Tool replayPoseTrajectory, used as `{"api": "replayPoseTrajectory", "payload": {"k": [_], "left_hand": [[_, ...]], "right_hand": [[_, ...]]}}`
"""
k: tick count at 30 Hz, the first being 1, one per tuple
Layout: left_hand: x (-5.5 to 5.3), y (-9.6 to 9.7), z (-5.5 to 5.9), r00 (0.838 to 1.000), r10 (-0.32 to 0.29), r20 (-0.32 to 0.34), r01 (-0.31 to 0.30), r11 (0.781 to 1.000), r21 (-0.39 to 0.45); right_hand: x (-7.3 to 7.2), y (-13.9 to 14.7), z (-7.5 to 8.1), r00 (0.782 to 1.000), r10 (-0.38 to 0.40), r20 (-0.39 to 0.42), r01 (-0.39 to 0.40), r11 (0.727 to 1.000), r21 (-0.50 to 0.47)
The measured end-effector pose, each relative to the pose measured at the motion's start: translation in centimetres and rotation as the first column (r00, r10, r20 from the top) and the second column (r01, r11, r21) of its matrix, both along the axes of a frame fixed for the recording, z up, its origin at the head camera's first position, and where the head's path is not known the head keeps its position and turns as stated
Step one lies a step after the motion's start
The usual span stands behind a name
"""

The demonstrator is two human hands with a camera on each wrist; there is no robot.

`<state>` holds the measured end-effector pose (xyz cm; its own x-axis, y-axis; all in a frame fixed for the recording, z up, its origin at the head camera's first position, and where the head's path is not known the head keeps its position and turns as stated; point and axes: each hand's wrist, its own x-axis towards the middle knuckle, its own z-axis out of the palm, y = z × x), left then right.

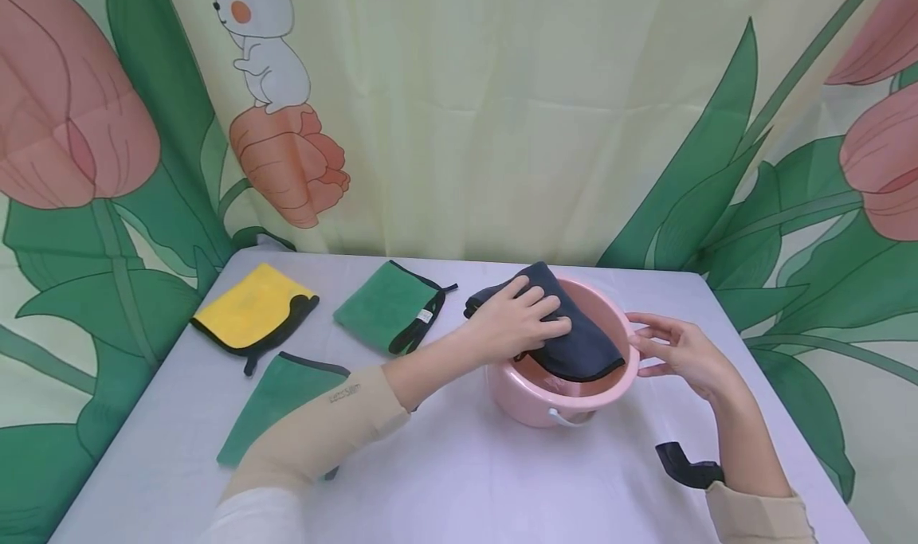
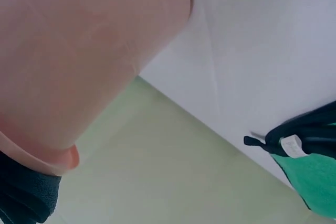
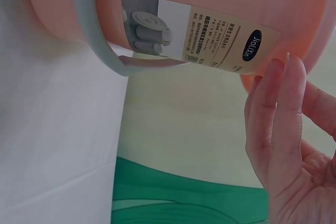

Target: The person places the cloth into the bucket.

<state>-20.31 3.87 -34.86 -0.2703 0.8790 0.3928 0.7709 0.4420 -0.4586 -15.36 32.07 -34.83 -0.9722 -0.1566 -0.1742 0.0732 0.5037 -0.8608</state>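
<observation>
A pink bucket stands upright right of the table's middle. Over its mouth lies a folded dark blue towel with black edging, tilted, one end outside the far left rim and the other dipping inside. My left hand holds this towel from above, fingers bent over it; the thumb is hidden. In the left wrist view the towel's end sticks out past the rim. My right hand is at the bucket's right side, with nearly straight fingers touching it near the rim.
On the table's left lie a yellow towel, a green towel and another green towel, partly under my left forearm. The bucket's pale handle hangs down in front. A printed curtain stands behind the table.
</observation>
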Motion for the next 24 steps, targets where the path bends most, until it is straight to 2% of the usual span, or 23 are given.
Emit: {"api": "replayPoseTrajectory", "payload": {"k": [4, 9, 15, 24], "left_hand": [[0.0, 0.8, -0.1, 1.0, -0.011, 0.006, 0.011, 1.0, -0.026], [0.1, 1.6, 0.0, 0.997, -0.009, 0.071, 0.016, 0.994, -0.109], [0.2, 2.4, 0.0, 0.988, 0.016, 0.151, 0.016, 0.978, -0.209], [-0.2, 3.4, -0.4, 0.975, 0.046, 0.216, 0.027, 0.946, -0.324]], "right_hand": [[0.1, 0.0, 0.1, 1.0, 0.002, 0.002, -0.002, 1.0, -0.004], [0.1, 0.0, 0.1, 1.0, 0.007, -0.002, -0.007, 1.0, -0.012], [0.0, -0.1, 0.1, 1.0, 0.0, 0.006, 0.0, 1.0, -0.011], [0.1, 0.0, 0.0, 1.0, 0.009, 0.0, -0.009, 1.0, -0.003]]}}
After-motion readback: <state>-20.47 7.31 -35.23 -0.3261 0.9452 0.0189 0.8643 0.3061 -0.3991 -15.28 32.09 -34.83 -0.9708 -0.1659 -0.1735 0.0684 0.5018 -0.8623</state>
